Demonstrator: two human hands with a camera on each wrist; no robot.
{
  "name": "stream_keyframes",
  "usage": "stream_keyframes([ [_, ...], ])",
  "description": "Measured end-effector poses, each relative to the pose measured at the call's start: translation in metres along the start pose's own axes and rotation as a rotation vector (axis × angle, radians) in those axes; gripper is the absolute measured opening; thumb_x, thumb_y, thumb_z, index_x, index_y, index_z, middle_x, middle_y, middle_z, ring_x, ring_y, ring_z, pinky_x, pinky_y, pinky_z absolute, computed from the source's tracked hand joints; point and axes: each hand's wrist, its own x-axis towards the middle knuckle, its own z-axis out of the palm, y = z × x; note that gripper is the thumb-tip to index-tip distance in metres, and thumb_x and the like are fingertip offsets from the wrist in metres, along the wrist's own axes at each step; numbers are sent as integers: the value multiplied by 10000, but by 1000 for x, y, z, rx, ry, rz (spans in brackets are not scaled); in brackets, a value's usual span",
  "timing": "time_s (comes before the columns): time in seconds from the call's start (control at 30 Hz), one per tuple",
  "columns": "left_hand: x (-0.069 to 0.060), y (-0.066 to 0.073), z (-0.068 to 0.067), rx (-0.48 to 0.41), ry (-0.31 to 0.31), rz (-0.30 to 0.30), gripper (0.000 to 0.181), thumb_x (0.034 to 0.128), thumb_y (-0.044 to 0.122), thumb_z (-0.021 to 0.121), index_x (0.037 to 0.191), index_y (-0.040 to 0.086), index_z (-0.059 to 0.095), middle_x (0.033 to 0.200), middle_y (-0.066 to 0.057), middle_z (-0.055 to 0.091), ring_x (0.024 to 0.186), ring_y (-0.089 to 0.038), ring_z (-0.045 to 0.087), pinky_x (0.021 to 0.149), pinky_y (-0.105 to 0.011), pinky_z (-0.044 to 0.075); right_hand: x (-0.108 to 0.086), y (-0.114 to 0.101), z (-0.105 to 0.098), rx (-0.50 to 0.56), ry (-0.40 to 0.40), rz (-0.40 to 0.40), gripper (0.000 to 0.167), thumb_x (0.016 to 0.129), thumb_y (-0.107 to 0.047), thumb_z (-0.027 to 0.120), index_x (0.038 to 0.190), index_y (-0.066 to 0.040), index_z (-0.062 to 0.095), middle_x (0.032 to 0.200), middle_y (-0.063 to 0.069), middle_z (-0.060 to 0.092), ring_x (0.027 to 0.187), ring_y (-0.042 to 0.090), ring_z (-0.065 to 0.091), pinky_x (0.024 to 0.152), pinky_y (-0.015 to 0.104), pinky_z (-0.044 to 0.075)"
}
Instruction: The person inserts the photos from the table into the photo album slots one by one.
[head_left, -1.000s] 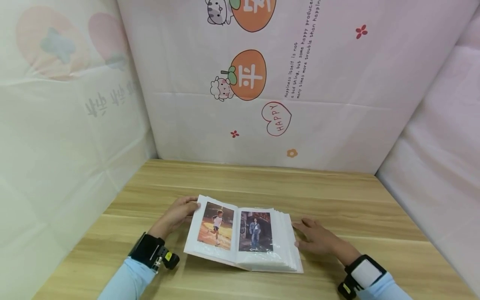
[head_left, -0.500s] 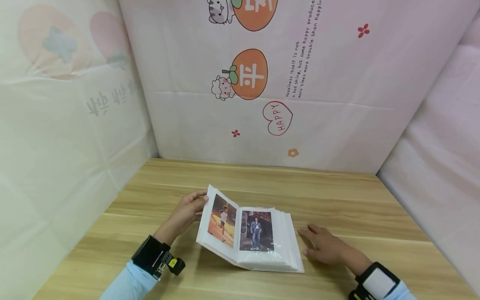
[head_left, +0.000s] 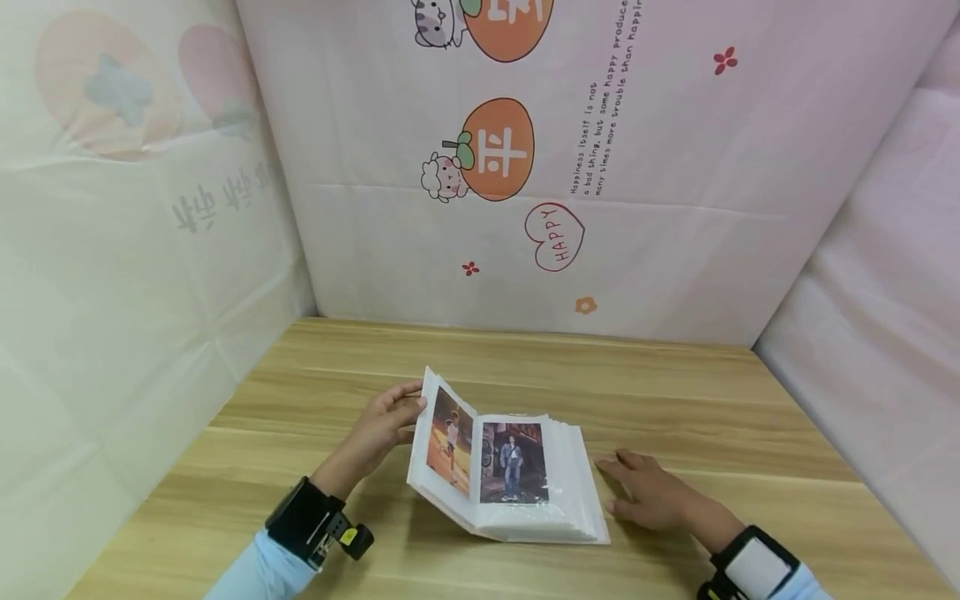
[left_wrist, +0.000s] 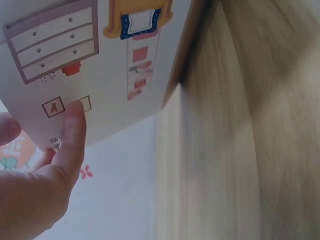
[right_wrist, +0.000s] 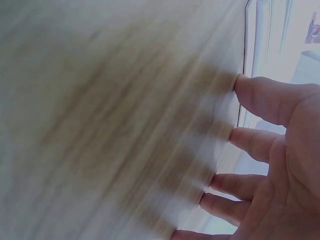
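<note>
A small photo album point(head_left: 570, 492) lies open in the head view, its left cover and first leaves tilted up off the wood. My left hand point(head_left: 382, 429) holds that raised side by its outer edge, thumb on the page face and fingers behind. Drawn furniture on the cover's outside point(left_wrist: 115, 75) shows in the left wrist view. On the left page is a photo of a runner point(head_left: 450, 442); the right page has a photo of a person in blue point(head_left: 513, 462). Just right of the album, my right hand point(head_left: 652, 492) rests its fingertips on the table, holding nothing.
The wooden table point(head_left: 525, 354) runs back to a white printed sheet point(head_left: 375, 250). White sheets also stand as walls at the left point(head_left: 150, 317) and right point(head_left: 885, 333).
My left hand has moved right and slightly up, tilting the album's left side more steeply. The right hand has drawn away from the album's right edge onto the table.
</note>
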Motion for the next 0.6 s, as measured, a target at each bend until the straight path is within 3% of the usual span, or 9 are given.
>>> stream_keyframes([
  [0.2, -4, 5, 16, 32, -35, 36, 568, 930, 160, 555, 1408, -17, 305, 1306, -273, 412, 1089, -336, 519, 836, -431, 470, 0, 0, -1, 0, 1, 8, 619, 870, -364, 618, 1349, -10, 450, 1351, 393, 273, 1185, 596, 266, 874, 679, 286],
  [0.33, -8, 6, 26, 99, -69, 86, 640, 903, 156, 590, 1439, 32, 263, 1346, -264, 376, 1137, -371, 479, 845, -405, 468, 0, 0, -1, 6, -4, 10, 615, 875, -365, 611, 1350, -9, 448, 1355, 393, 266, 1191, 591, 262, 874, 678, 287],
  [0.47, -15, 6, 34, 163, -149, 150, 812, 861, 219, 648, 1477, 55, 144, 1400, -269, 295, 1211, -402, 397, 910, -426, 416, 0, -1, -2, 9, -9, 12, 610, 878, -356, 609, 1349, -4, 447, 1357, 396, 259, 1191, 593, 258, 873, 678, 287],
  [0.6, -18, 4, 35, 181, -272, 210, 1056, 761, 264, 762, 1493, 89, 21, 1463, -245, 188, 1271, -421, 299, 949, -452, 367, -1, -2, -3, 14, -10, 29, 607, 883, -342, 607, 1359, -7, 438, 1371, 385, 251, 1206, 579, 254, 885, 671, 284],
])
